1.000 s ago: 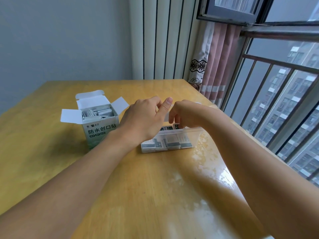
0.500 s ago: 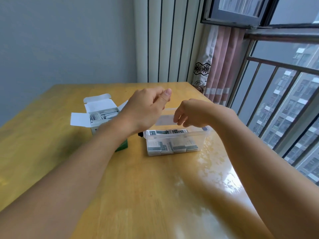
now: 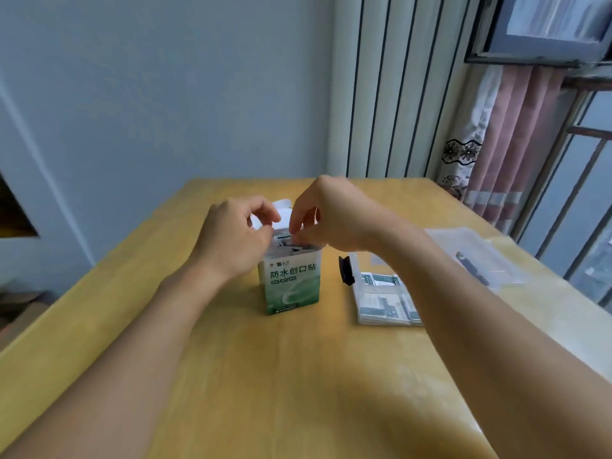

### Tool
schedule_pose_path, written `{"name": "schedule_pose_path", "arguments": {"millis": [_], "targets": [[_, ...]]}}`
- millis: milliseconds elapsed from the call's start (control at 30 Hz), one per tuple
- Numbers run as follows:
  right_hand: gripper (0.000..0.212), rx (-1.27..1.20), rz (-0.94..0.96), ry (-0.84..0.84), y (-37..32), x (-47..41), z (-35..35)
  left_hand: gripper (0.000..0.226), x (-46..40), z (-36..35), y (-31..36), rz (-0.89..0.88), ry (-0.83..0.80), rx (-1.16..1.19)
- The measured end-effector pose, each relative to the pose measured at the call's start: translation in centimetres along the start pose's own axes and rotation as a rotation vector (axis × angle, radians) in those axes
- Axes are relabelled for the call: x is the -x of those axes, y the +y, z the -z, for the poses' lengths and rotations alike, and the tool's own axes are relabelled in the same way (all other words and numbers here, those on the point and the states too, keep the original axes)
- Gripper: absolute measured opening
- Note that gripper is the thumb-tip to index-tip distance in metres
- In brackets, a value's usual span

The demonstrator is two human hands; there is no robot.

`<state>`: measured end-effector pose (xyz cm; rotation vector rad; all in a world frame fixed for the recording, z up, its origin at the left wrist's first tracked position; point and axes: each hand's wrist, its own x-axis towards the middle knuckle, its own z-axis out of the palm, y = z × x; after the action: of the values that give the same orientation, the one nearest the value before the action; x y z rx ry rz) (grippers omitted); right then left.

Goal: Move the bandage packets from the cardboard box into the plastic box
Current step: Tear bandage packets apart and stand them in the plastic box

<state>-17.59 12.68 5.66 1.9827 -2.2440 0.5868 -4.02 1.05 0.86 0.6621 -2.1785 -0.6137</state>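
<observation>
Glossy yellow wood of the desk (image 3: 298, 376) spreads bare toward its near edge. Mid-desk stands the green-and-white cardboard box (image 3: 293, 283), flaps up; left hand (image 3: 235, 240) and right hand (image 3: 326, 217) curl their fingers into its mouth, pinching bandage packets (image 3: 291, 248). Well right, the clear plastic box (image 3: 381, 299) holds flat stacked packets.

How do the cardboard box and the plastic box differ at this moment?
The cardboard box is opaque, green and white with printed characters; the plastic box is clear, its packets showing through. The cardboard box stands tall; the plastic box is low and flat. Both hands are at the cardboard box's open top, none at the plastic box. Both stand on the table.
</observation>
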Motion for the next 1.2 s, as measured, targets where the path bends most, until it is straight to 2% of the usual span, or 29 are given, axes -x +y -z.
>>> {"name": "schedule_pose_path", "arguments": {"millis": [67,267,567,667,733,867,933,1067,1133,1200], "targets": [[0.009,0.054,-0.01,-0.046,0.0,-0.6,-0.7,0.028,0.5,-0.2,-1.2,-0.013,0.01,0.011],[0.013,0.014,0.011,-0.073,0.4,-0.8,-1.0,0.01,1.5,-0.5,-2.9,-0.002,-0.011,0.135],[0.008,-0.009,0.022,-0.141,1.0,-0.7,-1.0,0.014,1.8,-1.4,-2.3,-0.017,-0.001,0.116],[0.004,-0.034,0.005,-0.092,1.3,-0.7,-0.4,0.013,1.9,-1.7,-2.3,-0.013,0.022,0.114],[0.007,-0.15,-0.028,-0.043,1.6,-0.6,0.4,0.024,2.1,-1.9,-2.4,-0.051,0.054,0.098],[0.003,-0.374,-0.065,0.121,1.9,-0.3,1.7,0.042,2.6,-1.1,-1.0,-0.285,0.207,-0.122],[0.013,-0.466,-0.087,0.211,1.6,0.0,2.5,0.052,2.7,-0.6,0.5,-0.323,0.226,-0.16],[0.02,-0.583,-0.123,0.297,0.4,0.3,4.0,0.074,2.7,-0.6,2.8,-0.213,0.133,0.046],[0.018,-0.658,-0.155,0.337,0.1,0.5,4.8,0.065,2.0,-0.6,4.5,-0.16,0.074,0.121],[0.012,-0.752,-0.206,0.373,0.4,0.8,5.8,0.041,0.6,-0.4,6.8,-0.087,-0.112,0.281]]}}
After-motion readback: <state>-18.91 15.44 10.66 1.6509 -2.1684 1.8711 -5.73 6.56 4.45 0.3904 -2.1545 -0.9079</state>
